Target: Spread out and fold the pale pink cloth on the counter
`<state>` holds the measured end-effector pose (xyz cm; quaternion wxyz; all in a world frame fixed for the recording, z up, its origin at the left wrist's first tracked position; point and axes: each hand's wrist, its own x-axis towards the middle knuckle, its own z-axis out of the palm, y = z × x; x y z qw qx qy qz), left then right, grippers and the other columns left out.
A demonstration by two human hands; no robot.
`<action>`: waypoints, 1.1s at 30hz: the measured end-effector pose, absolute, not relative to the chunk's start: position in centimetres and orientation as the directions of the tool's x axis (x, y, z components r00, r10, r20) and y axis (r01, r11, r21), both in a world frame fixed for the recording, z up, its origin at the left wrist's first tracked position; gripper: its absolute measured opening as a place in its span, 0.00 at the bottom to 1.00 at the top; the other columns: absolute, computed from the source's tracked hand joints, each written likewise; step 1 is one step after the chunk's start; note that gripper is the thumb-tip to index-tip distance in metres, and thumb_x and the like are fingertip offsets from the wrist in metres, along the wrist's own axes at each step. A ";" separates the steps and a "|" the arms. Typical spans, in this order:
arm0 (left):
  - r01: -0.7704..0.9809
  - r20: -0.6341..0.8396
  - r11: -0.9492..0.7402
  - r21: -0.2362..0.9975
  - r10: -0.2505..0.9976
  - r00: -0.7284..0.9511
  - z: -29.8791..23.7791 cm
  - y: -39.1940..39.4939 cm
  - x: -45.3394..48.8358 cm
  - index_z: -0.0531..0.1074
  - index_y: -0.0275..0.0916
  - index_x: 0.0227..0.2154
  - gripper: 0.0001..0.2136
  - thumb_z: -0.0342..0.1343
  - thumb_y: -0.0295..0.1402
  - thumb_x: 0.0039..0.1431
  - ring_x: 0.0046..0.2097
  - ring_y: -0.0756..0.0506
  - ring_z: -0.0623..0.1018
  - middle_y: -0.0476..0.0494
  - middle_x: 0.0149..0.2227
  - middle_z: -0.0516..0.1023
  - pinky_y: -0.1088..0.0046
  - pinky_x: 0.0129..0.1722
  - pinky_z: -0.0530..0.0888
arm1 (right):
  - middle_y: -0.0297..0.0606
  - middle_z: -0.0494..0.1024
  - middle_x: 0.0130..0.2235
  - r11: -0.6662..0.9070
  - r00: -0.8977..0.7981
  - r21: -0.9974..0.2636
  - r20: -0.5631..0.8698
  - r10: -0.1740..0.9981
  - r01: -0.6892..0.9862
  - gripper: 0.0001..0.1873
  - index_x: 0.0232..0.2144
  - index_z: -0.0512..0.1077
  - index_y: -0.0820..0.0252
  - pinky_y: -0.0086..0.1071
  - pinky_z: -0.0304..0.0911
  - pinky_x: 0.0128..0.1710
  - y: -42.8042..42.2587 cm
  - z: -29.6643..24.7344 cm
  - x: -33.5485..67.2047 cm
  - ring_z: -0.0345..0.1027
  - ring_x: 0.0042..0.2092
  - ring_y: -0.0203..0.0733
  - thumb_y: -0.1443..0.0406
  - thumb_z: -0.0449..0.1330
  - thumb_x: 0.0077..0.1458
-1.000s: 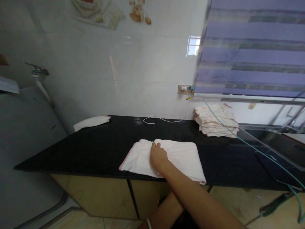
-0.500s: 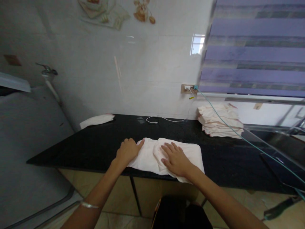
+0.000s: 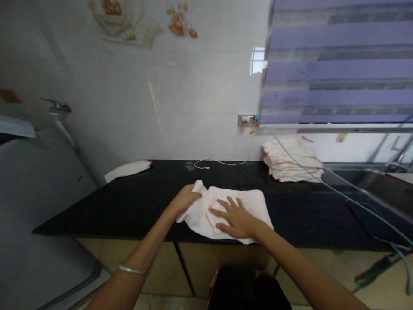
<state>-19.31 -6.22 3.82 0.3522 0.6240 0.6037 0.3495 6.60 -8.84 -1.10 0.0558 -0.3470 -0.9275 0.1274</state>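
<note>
Black counter (image 3: pixel 135 202) is the landmark, running wall to window. Stack of folded cloths (image 3: pixel 292 161) sits at its far right rear (teal cable (image 3: pixel 309 177) crossing over it); single folded cloth (image 3: pixel 127 169) at its far left rear. White cloth (image 3: pixel 238 206) lies at the counter's near edge, centre. Right hand (image 3: pixel 237 217) is flat and open on it, fingers spread, likely pinning it down. Left hand (image 3: pixel 187 200) is closed on the left edge, lifting it clear of the counter.

Soft matt cloth (image 3: pixel 226 209), glossy black stone counter (image 3: pixel 129 202)
</note>
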 end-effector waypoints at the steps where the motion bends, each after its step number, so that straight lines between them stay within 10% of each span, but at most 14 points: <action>1: 0.475 0.033 -0.049 0.879 0.999 0.042 4.5 -6.2 -18.4 0.78 0.34 0.37 0.12 0.59 0.33 0.51 0.36 0.40 0.82 0.41 0.34 0.84 0.71 0.33 0.74 | 0.45 0.44 0.79 0.729 -0.755 -0.280 0.020 0.655 0.625 0.36 0.76 0.53 0.37 0.76 0.31 0.68 -8.8 -1.1 6.5 0.33 0.77 0.74 0.41 0.46 0.70; 7: 0.729 0.128 -0.233 0.644 0.972 0.197 4.3 -6.6 -10.5 0.77 0.37 0.29 0.12 0.56 0.40 0.62 0.36 0.40 0.80 0.37 0.34 0.83 0.68 0.40 0.73 | 0.48 0.64 0.73 0.723 -0.728 -0.407 0.177 0.663 0.559 0.31 0.63 0.74 0.53 0.67 0.39 0.71 -8.5 -1.5 7.0 0.50 0.75 0.61 0.47 0.59 0.64; 12: 0.781 0.170 -0.370 0.502 0.928 0.331 0.0 -7.8 -7.6 0.77 0.37 0.38 0.17 0.45 0.39 0.72 0.43 0.38 0.81 0.31 0.41 0.82 0.64 0.46 0.72 | 0.39 0.87 0.41 0.570 -0.671 -0.730 0.208 0.711 0.378 0.16 0.38 0.83 0.58 0.42 0.70 0.53 -8.4 -0.9 11.1 0.78 0.45 0.48 0.58 0.57 0.62; 18: 0.792 0.266 -0.565 0.231 0.820 0.508 -0.2 -10.6 -7.6 0.75 0.36 0.48 0.14 0.48 0.37 0.71 0.54 0.35 0.77 0.29 0.50 0.78 0.59 0.56 0.72 | 0.48 0.85 0.36 0.267 -0.119 -0.728 0.249 0.961 0.632 0.21 0.32 0.79 0.59 0.39 0.71 0.44 -7.8 -0.6 17.8 0.79 0.42 0.50 0.53 0.53 0.64; 21: 0.858 0.432 -0.426 0.287 0.857 0.281 2.7 -10.1 -9.6 0.73 0.36 0.51 0.19 0.43 0.42 0.74 0.57 0.37 0.77 0.30 0.53 0.77 0.59 0.60 0.70 | 0.55 0.84 0.35 -0.034 0.086 -0.504 0.079 0.993 0.863 0.26 0.32 0.79 0.62 0.41 0.70 0.40 -7.9 -1.0 19.6 0.80 0.36 0.53 0.47 0.54 0.65; 25: 0.917 0.120 0.111 0.384 0.978 -0.169 4.8 -7.6 -13.7 0.78 0.31 0.46 0.31 0.45 0.57 0.68 0.51 0.28 0.82 0.21 0.47 0.82 0.55 0.50 0.75 | 0.66 0.83 0.42 -0.131 0.104 -0.414 -0.088 0.991 0.901 0.39 0.36 0.80 0.66 0.45 0.72 0.40 -8.4 -1.4 19.0 0.82 0.41 0.61 0.35 0.51 0.62; 29: 0.920 -0.129 0.080 0.384 0.991 -0.032 2.2 -6.7 -14.9 0.81 0.34 0.32 0.29 0.55 0.61 0.58 0.47 0.25 0.84 0.22 0.42 0.84 0.58 0.44 0.75 | 0.63 0.83 0.47 -0.025 0.003 -0.446 -0.051 0.999 0.895 0.28 0.39 0.79 0.64 0.46 0.70 0.48 -8.0 -2.0 16.9 0.80 0.51 0.62 0.44 0.57 0.63; 33: 0.886 -0.003 -0.085 0.457 0.995 0.097 -0.3 -6.7 -12.7 0.78 0.36 0.35 0.15 0.53 0.43 0.65 0.48 0.33 0.83 0.27 0.45 0.84 0.63 0.46 0.73 | 0.54 0.84 0.49 0.064 -0.047 -0.530 0.046 0.998 0.846 0.14 0.43 0.76 0.60 0.40 0.68 0.50 -6.5 -2.2 16.0 0.79 0.52 0.53 0.56 0.58 0.65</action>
